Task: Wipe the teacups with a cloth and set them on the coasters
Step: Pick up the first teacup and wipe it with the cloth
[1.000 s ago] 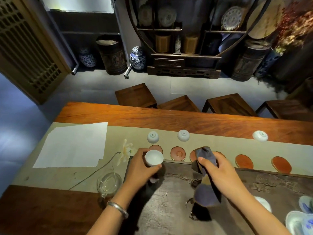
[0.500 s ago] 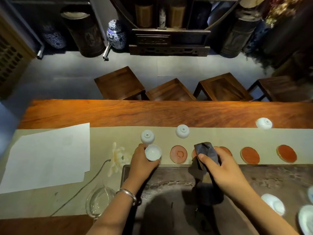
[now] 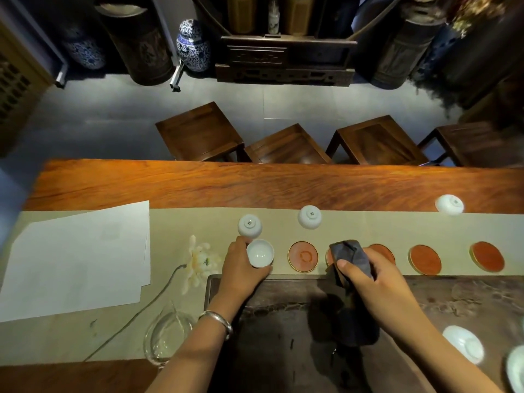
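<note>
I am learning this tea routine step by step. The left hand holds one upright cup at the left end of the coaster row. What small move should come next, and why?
Probably the left hand lowers the white teacup the last bit and lets go. The cup is upright at the row's left end, where its coaster is likely hidden beneath it. The right hand grips the dark cloth apart from it, so wiping seems done.

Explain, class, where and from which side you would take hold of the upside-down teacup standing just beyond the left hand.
Grip the upside-down teacup round its side wall, coming from above with fingers spread either side. It stands rim down with its small foot ring up, so no rim is offered. The wall widens towards the runner, so a low hold probably sits firmer. The left hand already holds an upright cup.
</note>
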